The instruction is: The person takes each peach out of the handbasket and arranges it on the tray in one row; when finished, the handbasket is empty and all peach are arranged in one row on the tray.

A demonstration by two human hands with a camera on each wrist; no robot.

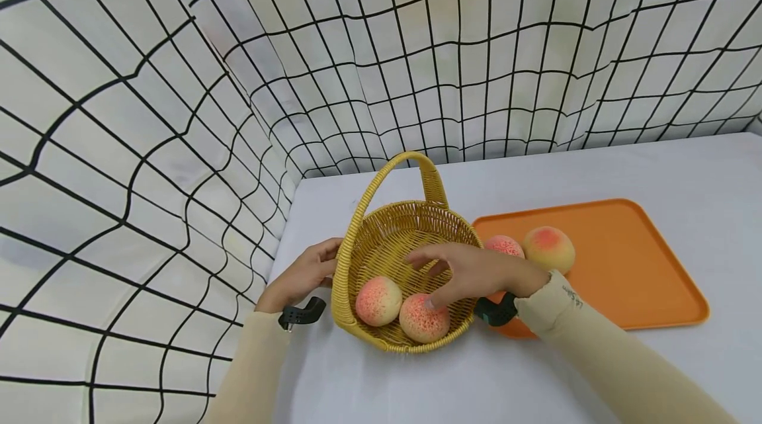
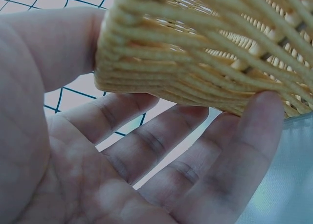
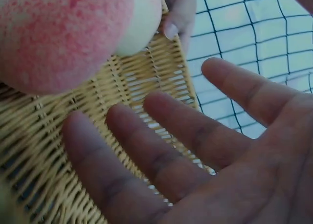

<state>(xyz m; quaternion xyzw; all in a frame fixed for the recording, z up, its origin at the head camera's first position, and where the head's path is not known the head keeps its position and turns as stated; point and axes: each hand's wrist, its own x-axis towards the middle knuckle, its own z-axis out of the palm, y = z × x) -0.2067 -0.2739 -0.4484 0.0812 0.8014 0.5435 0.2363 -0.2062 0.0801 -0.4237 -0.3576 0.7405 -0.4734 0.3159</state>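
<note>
A yellow wicker basket (image 1: 387,232) with an arched handle stands on the white table. My left hand (image 1: 308,273) holds its left side; in the left wrist view the thumb lies against the weave (image 2: 161,53) and the fingertips reach under the lower edge. Inside, two pink-speckled peaches, one on the left (image 1: 379,301) and one on the right (image 1: 425,321), lie near the front wall. Over the basket my right hand (image 1: 461,272) has its fingers spread and relaxed, its thumb overlapping the right peach in the head view. No fingers curl round that peach (image 3: 68,38).
An orange tray (image 1: 631,265) lies right of the basket, near its rim. On it are a yellow-and-red peach (image 1: 549,250) and a pink-speckled peach (image 1: 505,245), partly hidden by my right arm. Black netting (image 1: 440,80) over white cloth borders the table at the back and left.
</note>
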